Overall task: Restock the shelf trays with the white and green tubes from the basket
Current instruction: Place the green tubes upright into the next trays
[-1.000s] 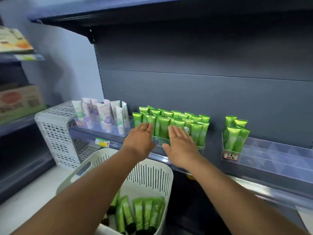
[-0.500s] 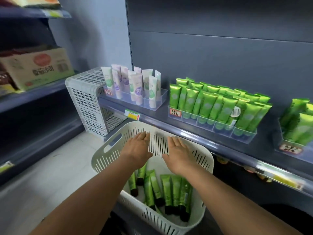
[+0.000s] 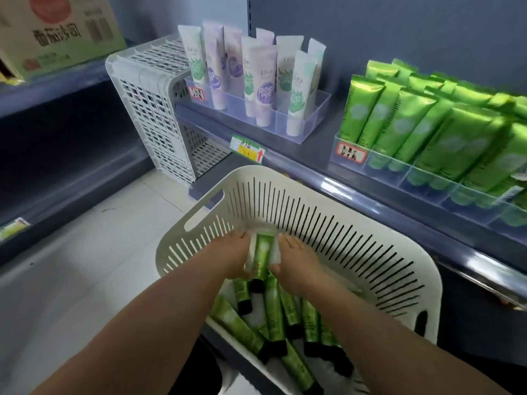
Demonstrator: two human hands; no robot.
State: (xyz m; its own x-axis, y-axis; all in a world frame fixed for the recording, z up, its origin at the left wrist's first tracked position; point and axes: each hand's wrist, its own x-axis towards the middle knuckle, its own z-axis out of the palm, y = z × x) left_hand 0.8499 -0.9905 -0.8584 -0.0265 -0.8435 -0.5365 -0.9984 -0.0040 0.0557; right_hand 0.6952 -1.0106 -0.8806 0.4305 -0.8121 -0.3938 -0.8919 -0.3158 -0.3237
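Green foil shows between both sets of fingers [image 3: 242, 238]: the left hand [image 3: 232, 258] and right hand [image 3: 296, 260] close in from either side on one green tube [image 3: 262, 256] at the basket's [image 3: 285, 183] far end, seemingly gathering it with something white, though blur hides the grip. More green tubes lie behind them. Above, the green tray [image 3: 427, 181] on the shelf [image 3: 356, 192] looks packed; the white tray [image 3: 313, 118] has gaps.

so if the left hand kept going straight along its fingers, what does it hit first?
Likely the slotted far wall of the white plastic basket; the left hand points there beside a green tube. Depth unclear.
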